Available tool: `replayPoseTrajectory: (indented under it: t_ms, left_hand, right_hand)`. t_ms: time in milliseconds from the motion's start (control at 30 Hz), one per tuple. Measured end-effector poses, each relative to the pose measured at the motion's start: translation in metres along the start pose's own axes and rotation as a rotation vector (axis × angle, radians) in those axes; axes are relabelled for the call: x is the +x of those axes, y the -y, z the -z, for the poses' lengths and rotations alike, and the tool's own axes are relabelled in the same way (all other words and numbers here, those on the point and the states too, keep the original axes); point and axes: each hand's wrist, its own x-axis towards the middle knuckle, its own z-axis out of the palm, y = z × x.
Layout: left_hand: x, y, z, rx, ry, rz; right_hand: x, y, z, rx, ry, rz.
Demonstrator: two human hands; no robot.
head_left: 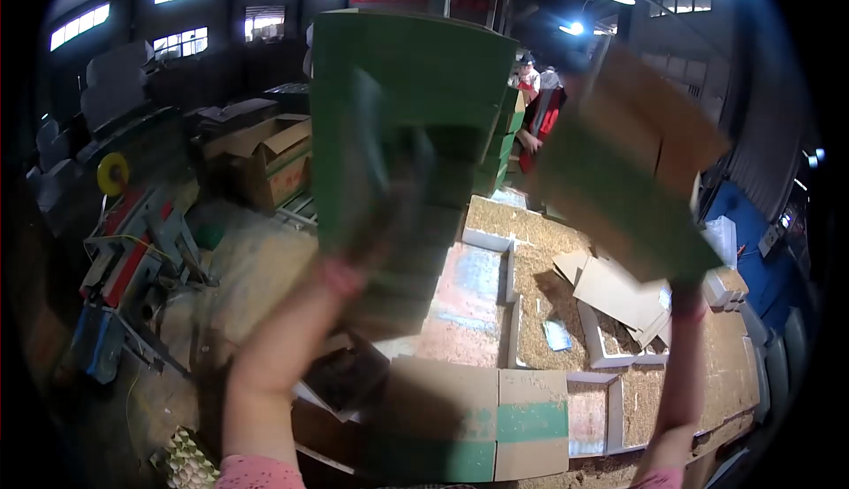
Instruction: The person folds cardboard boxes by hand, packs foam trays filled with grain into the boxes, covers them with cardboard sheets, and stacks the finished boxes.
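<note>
My right hand [689, 294] holds up a green and brown cardboard box [610, 175] with its flaps spread open. Motion smears the box, and most of the fingers are hidden behind it. Blurred too, my left hand [385, 224] is raised in front of a tall green stack of boxes [402, 64]. Pale grey streaks show above that hand; what they are, and whether the fingers grip anything, I cannot make out. Below, a closed brown and green carton [447, 409] lies at the near edge of the worktable.
Grain-like loose filling [539, 263] covers much of the worktable around white foam trays [610, 347]. Flat cardboard sheets [619, 294] lie on it. A red and grey machine [133, 259] and an open carton [279, 166] stand left. People [541, 104] are at the far end.
</note>
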Motion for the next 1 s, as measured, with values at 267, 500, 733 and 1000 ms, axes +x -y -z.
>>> replayPoseTrajectory:
  t_ms: [267,500,733,1000]
  left_hand:
    - [0.131,0.045,0.13,0.109,0.026,0.118]
    - [0.122,0.083,0.135,0.274,-0.156,-0.236]
    - [0.051,0.044,0.086,0.247,-0.288,-0.184]
    - [-0.286,0.108,-0.04,0.377,0.271,0.824]
  right_hand:
    - [0.275,0.058,-0.123,0.544,0.83,-0.112]
    - [0.25,0.008,-0.313,0.364,0.728,-0.295]
    - [0.167,-0.035,-0.225,0.221,0.111,-0.147]
    - [-0.168,-0.222,0.135,-1.216,-0.125,-0.487]
